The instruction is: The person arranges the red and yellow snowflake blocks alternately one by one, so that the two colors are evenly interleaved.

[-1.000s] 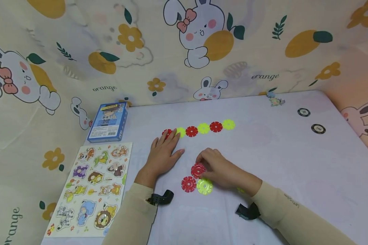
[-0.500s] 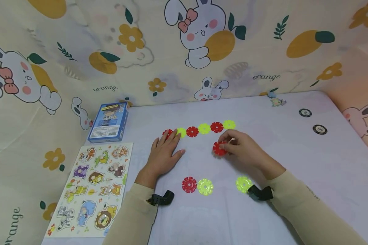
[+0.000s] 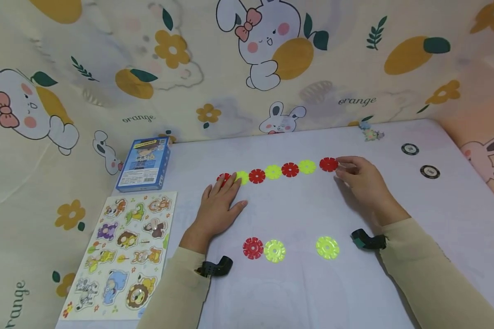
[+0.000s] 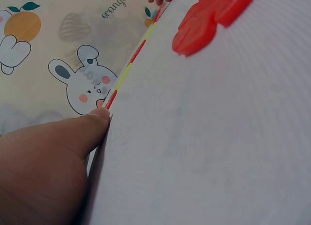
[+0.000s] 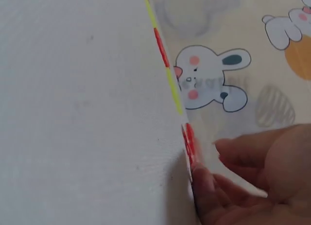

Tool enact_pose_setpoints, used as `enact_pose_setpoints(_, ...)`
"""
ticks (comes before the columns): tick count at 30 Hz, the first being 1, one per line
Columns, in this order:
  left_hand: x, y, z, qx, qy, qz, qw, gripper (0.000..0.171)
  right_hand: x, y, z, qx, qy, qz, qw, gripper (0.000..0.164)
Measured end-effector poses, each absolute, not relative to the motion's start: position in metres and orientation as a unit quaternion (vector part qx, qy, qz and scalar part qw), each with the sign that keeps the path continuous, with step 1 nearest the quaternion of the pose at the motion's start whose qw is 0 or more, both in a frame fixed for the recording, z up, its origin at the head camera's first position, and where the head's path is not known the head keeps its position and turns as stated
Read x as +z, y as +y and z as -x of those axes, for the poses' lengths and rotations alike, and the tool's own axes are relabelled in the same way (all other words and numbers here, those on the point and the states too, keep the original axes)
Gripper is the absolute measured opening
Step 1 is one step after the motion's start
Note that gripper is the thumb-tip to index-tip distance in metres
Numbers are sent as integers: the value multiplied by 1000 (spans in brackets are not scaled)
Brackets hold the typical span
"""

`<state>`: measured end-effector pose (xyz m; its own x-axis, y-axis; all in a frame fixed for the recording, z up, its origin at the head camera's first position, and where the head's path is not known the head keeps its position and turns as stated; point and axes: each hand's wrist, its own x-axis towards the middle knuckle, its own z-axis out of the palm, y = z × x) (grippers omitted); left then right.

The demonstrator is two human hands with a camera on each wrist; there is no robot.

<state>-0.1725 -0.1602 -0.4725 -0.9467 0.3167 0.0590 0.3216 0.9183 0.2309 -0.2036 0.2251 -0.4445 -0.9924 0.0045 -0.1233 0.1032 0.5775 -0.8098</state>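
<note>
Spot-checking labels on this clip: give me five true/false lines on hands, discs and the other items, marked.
1. The right hand touches a red disc. True.
2. That red disc butts against its yellow-green neighbour. False: a gap shows between the red disc and its yellow-green neighbour.
3. The left hand rests on the animal sheet. False: the left hand is to the right of the animal sheet, its fingers over the left end of the disc row.
4. The blue box lies beyond the animal sheet, seen from the person. True.
5. The three discs nearest the person are all red. False: one is red, two are yellow-green.
</note>
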Motion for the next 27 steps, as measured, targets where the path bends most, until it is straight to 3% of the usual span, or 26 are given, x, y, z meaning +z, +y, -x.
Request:
enact_pose_setpoints(9, -477, -161, 174, -114, -980, 165, 14, 69, -451, 218, 203, -233, 961, 129, 71, 76)
enact_pose_setpoints(27, -476, -162, 174, -119, -979, 167, 15, 69, -459, 208, 199, -200, 970, 130, 52, 86)
